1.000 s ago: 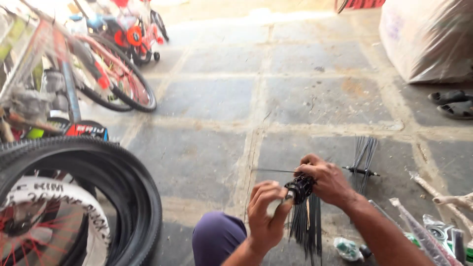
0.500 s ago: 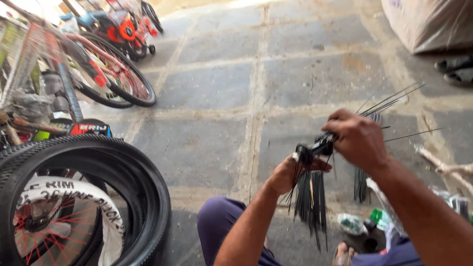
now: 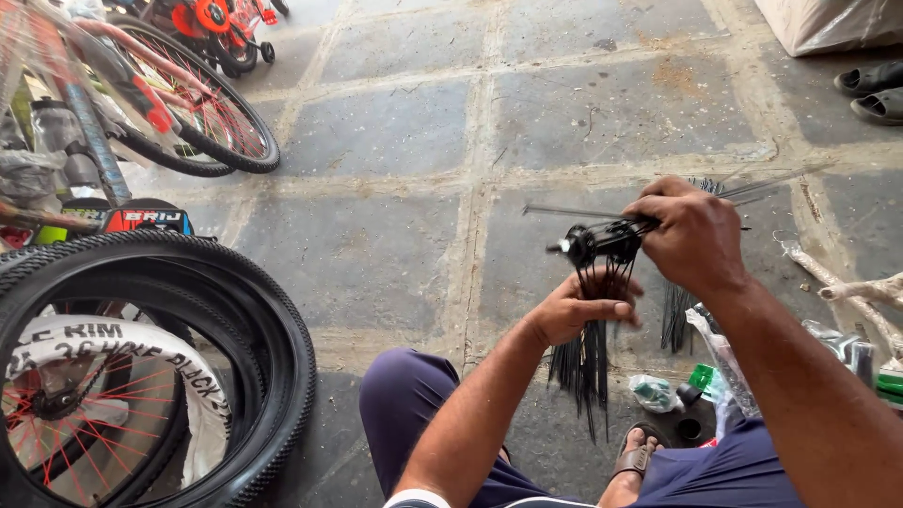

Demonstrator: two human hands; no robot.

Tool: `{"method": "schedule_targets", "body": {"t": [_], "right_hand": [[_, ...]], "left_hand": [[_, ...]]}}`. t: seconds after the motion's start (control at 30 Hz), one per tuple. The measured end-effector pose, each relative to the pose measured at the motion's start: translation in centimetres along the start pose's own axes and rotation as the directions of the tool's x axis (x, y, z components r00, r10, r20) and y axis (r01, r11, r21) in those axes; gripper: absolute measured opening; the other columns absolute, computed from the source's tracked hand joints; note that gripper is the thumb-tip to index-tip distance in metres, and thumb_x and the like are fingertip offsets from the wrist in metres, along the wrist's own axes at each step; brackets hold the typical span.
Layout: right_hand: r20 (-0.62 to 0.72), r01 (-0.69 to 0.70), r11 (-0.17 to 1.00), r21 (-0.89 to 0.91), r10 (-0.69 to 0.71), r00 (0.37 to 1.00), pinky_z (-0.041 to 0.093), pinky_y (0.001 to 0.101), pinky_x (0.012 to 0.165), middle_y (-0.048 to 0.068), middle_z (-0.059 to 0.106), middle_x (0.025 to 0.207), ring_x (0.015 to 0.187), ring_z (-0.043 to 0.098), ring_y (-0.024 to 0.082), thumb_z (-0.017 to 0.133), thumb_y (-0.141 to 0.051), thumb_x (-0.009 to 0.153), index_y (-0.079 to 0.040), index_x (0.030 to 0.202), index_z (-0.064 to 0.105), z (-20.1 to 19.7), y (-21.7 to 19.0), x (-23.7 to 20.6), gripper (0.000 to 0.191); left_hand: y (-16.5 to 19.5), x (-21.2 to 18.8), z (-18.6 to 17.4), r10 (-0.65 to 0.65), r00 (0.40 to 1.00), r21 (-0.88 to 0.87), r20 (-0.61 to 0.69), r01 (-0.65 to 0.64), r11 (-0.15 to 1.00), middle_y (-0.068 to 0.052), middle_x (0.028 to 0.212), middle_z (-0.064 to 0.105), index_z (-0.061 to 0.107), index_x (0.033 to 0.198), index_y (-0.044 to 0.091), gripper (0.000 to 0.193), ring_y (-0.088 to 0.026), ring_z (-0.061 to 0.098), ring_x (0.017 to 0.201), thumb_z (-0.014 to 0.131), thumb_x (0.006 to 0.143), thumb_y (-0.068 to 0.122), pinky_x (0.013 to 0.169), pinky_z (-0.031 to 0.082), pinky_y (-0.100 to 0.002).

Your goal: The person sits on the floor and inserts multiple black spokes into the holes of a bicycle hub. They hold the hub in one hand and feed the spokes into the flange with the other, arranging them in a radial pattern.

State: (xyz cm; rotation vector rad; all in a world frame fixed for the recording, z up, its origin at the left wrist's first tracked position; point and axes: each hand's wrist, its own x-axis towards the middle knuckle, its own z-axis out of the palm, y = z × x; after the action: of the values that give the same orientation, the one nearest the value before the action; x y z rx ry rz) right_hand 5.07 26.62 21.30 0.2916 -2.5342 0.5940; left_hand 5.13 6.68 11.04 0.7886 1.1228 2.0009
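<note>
My right hand (image 3: 694, 233) grips a black wheel hub (image 3: 594, 244) held level in front of me, with loose spokes sticking out past my fingers. From the hub hang several black spokes (image 3: 585, 362), and my left hand (image 3: 576, 310) is closed around that hanging bunch just below the hub. A further bundle of black spokes (image 3: 677, 315) lies on the stone floor behind my right wrist.
Stacked black bicycle tyres (image 3: 193, 282) with a red-spoked wheel (image 3: 56, 423) stand at the left. A plastic-wrapped bicycle (image 3: 141, 103) leans at the top left. Small bags and a green bottle (image 3: 698, 378) lie by my sandalled foot (image 3: 638, 453). Sandals (image 3: 870, 94) sit at the far right.
Both hands have lifted the hub slightly and shifted it; my left hand moved from the hub to the hanging spokes below. The camera has tilted down and right.
</note>
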Motion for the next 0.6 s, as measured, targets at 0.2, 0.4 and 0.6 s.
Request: {"method": "schedule_targets", "body": {"t": [0.2, 0.4, 0.6], "right_hand": [[0.103, -0.325, 0.944, 0.052, 0.319, 0.942, 0.055, 0.0345, 0.066, 0.005, 0.077, 0.112, 0.084, 0.069, 0.019, 0.074, -0.021, 0.104, -0.014, 0.109, 0.081, 2.8, 5.1, -3.1, 0.011], [0.547, -0.696, 0.554, 0.457, 0.442, 0.711, 0.053, 0.0250, 0.079, 0.005, 0.069, 0.119, 0.098, 0.066, 0.014, 0.091, -0.027, 0.065, -0.009, 0.121, 0.067, 6.6, 7.5, -11.4, 0.064], [0.632, -0.718, -0.087, 0.690, 0.555, 0.541, 0.039, 0.0289, 0.060, 0.007, 0.064, 0.097, 0.074, 0.052, 0.014, 0.071, -0.024, 0.103, -0.004, 0.125, 0.069, 10.9, 6.8, -17.9, 0.029]], "left_hand": [[1.5, -1.0, -3.2, -0.464, 0.885, 0.208, -0.045, 0.462, 0.862, -0.002, 0.082, 0.060, 0.061, 0.117, 0.009, 0.029, -0.014, 0.054, 0.069, 0.067, 0.098, 0.031, 0.056, 0.048, -0.031], [5.9, -1.0, -6.4, -0.437, 0.753, 0.868, -0.492, 0.463, -0.181, -0.023, 0.109, 0.073, 0.073, 0.110, 0.000, 0.072, -0.034, 0.069, 0.100, 0.064, 0.092, 0.069, 0.087, 0.054, -0.046], [5.2, -4.1, -6.3, -0.220, 0.780, 0.785, -0.585, 0.478, -0.393, -0.015, 0.090, 0.077, 0.079, 0.089, 0.010, 0.047, -0.031, 0.074, 0.086, 0.057, 0.101, 0.050, 0.074, 0.057, -0.045]]}}
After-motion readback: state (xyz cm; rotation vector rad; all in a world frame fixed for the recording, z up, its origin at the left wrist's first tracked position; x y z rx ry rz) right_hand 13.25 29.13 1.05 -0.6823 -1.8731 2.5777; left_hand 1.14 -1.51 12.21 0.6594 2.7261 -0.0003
